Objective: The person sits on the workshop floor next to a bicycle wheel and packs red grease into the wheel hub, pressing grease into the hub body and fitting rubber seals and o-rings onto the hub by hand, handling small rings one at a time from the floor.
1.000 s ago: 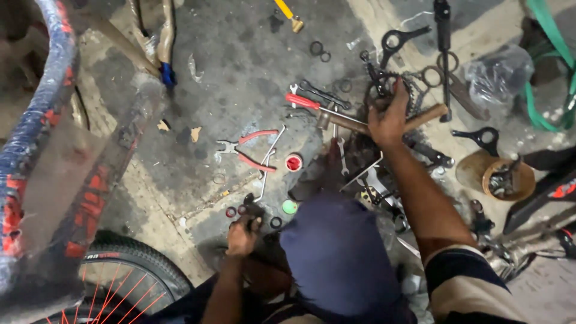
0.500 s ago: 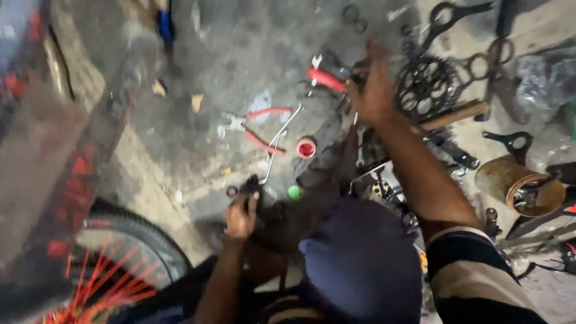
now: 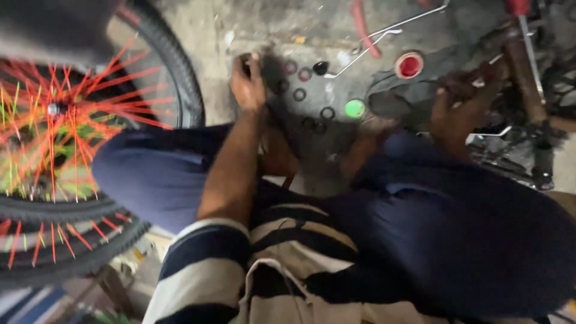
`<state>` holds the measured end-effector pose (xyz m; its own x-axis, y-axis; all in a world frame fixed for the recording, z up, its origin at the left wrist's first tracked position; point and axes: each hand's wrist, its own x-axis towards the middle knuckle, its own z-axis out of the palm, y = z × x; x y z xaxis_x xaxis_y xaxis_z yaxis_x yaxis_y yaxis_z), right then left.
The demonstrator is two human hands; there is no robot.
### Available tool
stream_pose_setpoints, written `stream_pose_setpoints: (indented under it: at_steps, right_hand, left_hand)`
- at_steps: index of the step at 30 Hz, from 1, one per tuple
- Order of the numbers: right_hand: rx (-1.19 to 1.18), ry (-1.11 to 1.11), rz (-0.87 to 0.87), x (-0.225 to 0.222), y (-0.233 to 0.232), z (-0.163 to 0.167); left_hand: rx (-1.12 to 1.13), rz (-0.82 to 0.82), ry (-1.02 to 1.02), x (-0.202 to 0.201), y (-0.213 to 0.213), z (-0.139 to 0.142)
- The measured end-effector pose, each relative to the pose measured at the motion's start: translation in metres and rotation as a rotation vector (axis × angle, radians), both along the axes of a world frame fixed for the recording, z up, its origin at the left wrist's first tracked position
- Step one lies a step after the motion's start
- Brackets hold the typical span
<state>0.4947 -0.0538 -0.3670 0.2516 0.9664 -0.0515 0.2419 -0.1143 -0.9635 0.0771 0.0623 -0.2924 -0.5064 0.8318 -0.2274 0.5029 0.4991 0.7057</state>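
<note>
Two hands are spread across the floor: the left hand (image 3: 248, 84) is closed on a small dark part (image 3: 245, 62) beside black rings (image 3: 299, 94), while the right hand's (image 3: 459, 108) grip cannot be told amid blurred tools (image 3: 528, 78)

Looking straight down: the left hand (image 3: 248, 84) is on the concrete floor (image 3: 240, 30), fingers curled over a small dark part at its tip, though blur hides just what it is. Just beside it lie scattered black rings (image 3: 299, 94), a green cap (image 3: 354, 108) and, further up, a red cap (image 3: 409, 65). The right hand (image 3: 459, 108) is low among dark metal parts and tools (image 3: 528, 138) on the right, touching them; its grip is too blurred to tell. A bent wire (image 3: 384, 33) lies above the caps. On the left stands a bicycle wheel (image 3: 66, 138) with a black tyre and orange spokes. Dark blue trousers (image 3: 456, 240) and a striped shirt (image 3: 240, 282) fill the foreground.
</note>
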Motion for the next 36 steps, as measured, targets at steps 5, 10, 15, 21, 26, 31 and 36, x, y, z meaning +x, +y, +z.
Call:
stream_pose_setpoints:
  at_steps: [5, 10, 15, 21, 26, 31, 36]
  right_hand:
    - [0.130, -0.010, -0.043, 0.003, -0.023, 0.003]
    - [-0.017, -0.301, 0.112, 0.039, -0.032, 0.022]
    - [-0.096, -0.414, 0.130, 0.065, -0.034, 0.050]
    - [-0.117, -0.463, 0.058, 0.097, -0.032, 0.137]
    - [0.021, -0.406, -0.073, 0.101, -0.030, 0.261]
    - [0.335, 0.027, -0.117, 0.070, -0.027, 0.372]
    - [0.357, 0.641, 0.067, -0.014, -0.019, 0.404]
  left_hand:
    - [-0.040, 0.184, 0.187, -0.029, -0.007, -0.002]
    - [-0.086, 0.239, 0.243, -0.042, -0.017, 0.003]
    - [-0.251, -0.662, 0.390, -0.017, -0.029, 0.015]
    - [-0.168, -1.159, 0.597, 0.038, -0.040, 0.002]
    - [-0.071, -1.203, 0.589, 0.040, -0.036, -0.013]
    - [0.027, -0.879, 0.267, 0.061, -0.030, -0.004]
    - [0.179, -0.562, -0.900, 0.108, 0.002, 0.046]
